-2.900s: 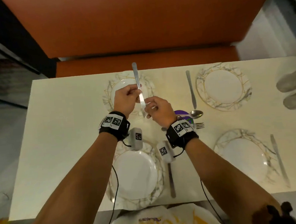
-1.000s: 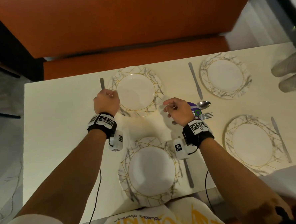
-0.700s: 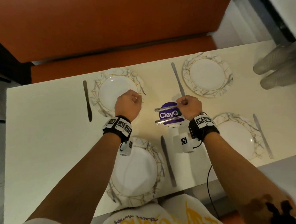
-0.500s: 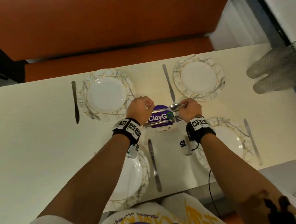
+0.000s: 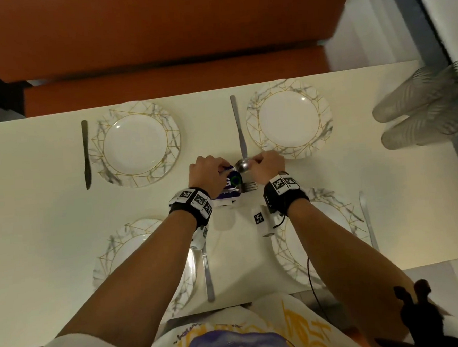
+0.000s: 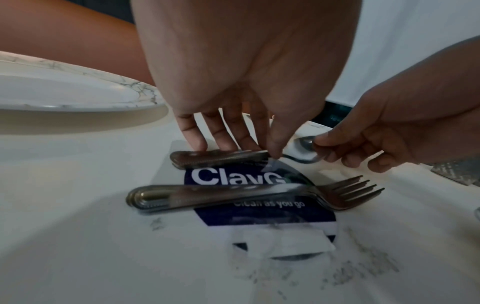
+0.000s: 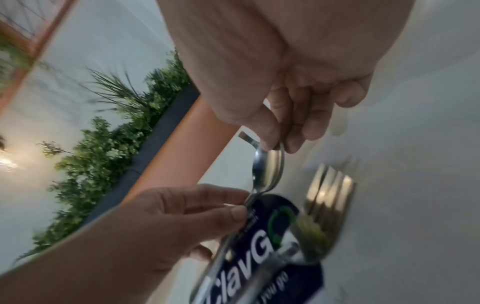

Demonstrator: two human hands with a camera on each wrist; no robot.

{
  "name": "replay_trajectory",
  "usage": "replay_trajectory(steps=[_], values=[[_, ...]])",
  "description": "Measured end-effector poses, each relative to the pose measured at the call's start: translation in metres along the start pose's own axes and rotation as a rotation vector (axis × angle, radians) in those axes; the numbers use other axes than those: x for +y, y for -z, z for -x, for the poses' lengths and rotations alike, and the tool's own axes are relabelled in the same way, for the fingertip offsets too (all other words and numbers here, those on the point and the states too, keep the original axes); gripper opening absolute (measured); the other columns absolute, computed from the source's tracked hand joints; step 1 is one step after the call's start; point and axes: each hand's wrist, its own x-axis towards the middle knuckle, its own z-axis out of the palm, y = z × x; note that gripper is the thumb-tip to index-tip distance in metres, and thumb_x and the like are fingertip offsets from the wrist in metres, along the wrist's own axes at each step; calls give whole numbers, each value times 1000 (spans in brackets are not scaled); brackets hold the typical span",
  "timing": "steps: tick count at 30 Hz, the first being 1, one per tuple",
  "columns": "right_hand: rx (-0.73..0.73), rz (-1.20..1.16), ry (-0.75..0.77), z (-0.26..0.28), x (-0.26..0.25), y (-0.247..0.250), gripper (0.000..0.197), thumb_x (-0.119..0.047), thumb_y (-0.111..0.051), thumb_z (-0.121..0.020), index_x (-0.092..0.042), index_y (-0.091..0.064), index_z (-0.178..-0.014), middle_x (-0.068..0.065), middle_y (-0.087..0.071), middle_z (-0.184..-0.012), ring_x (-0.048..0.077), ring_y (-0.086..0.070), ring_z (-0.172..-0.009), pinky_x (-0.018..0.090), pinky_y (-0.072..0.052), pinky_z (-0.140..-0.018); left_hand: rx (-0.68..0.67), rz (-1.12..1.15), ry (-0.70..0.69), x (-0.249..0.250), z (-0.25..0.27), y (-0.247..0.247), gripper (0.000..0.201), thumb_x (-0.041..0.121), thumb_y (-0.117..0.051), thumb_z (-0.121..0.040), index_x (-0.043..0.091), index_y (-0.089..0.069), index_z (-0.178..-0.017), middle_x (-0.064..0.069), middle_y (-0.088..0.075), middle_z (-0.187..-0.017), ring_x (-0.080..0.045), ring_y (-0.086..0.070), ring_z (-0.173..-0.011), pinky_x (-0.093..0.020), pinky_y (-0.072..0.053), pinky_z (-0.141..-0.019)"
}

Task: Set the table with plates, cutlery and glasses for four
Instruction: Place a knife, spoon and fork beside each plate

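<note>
Four marble-rimmed plates sit on the cream table (image 5: 38, 225), among them the far left plate (image 5: 138, 148) and the far right plate (image 5: 289, 118). A knife (image 5: 86, 155) lies beside each. At the table's middle, a spoon (image 5: 243, 165) and stacked forks (image 5: 247, 187) lie across a purple sticker (image 5: 233, 181). My left hand (image 6: 249, 150) pinches the spoon's handle (image 6: 221, 159). My right hand (image 7: 275, 144) pinches the rim of the spoon's bowl (image 7: 267, 170). The forks (image 6: 246, 195) lie untouched just in front.
Clear ribbed glasses (image 5: 420, 113) lie on their sides at the table's far right end. An orange bench (image 5: 163, 78) runs along the far side. The near plates (image 5: 332, 220) sit under my forearms, each with a knife (image 5: 207, 271) beside it.
Both hands held a knife over the far left plate; the left hand laid it left of that plate. Both hands then came to the middle and took hold of the spoon.
</note>
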Motion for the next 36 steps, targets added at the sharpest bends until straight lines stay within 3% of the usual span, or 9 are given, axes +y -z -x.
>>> replay_trajectory(steps=[4, 9, 11, 15, 19, 23, 27, 31, 36], values=[[61, -39, 90, -3, -17, 14, 21, -22, -64, -92, -7, -78, -95, 7, -75, -92, 12, -57, -72, 10, -30, -52, -36, 120, 5, 8, 1, 13, 30, 21, -53, -102, 23, -76, -120, -5, -69, -111, -25, -57, -103, -35, -43, -90], [138, -105, 261, -1, -52, 31, 20, -24, -64, -94, -8, -75, -101, 6, -75, -98, 14, -62, -83, 21, -47, -74, -48, 501, 102, 14, 9, 48, 22, 19, -58, -104, 16, -79, -107, 6, -73, -89, -5, -63, -69, -12, -47, -63], [152, -171, 313, 3, -65, 32, 20, -26, -68, -92, -11, -75, -103, 3, -74, -98, 14, -65, -86, 24, -51, -79, -48, 722, 169, 12, 16, 58, 20, 16, -59, -104, 13, -78, -107, 1, -78, -91, -9, -70, -70, -18, -55, -63], [110, -303, 239, 20, -77, 20, 31, -36, -72, -88, -15, -72, -111, -5, -68, -91, 8, -62, -82, 16, -46, -70, -43, 1019, 271, 2, 40, 66, 16, 14, -64, -102, 9, -78, -107, -6, -78, -95, -18, -73, -81, -35, -63, -75], [-27, -248, 175, 38, -76, -2, 39, -49, -70, -86, -17, -75, -107, -3, -74, -103, 14, -67, -94, 30, -54, -84, -42, 1206, 345, -11, 59, 63, 15, 15, -66, -102, 6, -77, -104, -10, -75, -94, -19, -73, -81, -45, -64, -85], [-72, -195, 198, 73, -77, -28, 31, -43, -73, -86, -15, -76, -100, -5, -71, -90, 10, -63, -83, 25, -47, -75, -30, 1314, 366, -29, 94, 55, 22, 9, -66, -100, -9, -71, -112, -24, -73, -101, -29, -73, -86, -47, -65, -82], [-70, -187, 215, 98, -73, -46, 28, -40, -73, -86, -14, -78, -96, 0, -75, -89, 17, -68, -84, 32, -54, -80, -9, 1366, 333, -42, 125, 52, 19, 6, -68, -98, -8, -72, -109, -25, -75, -106, -34, -76, -96, -48, -64, -82], [-134, -346, 159, 116, -60, -56, 20, -34, -72, -88, -16, -78, -83, 7, -77, -82, 22, -72, -77, 37, -58, -76, 40, 1354, 348, -54, 150, 45, 17, 6, -72, -96, -6, -74, -107, -24, -75, -102, -28, -75, -89, -48, -65, -78], [-149, -485, 19, 139, -32, -60, 15, -29, -71, -92, -16, -74, -85, 2, -76, -80, 12, -65, -66, 24, -47, -57, 53, 1287, 401, -75, 176, 31, 20, 11, -77, -93, -2, -76, -107, -21, -75, -96, -29, -73, -83, -38, -64, -71]])
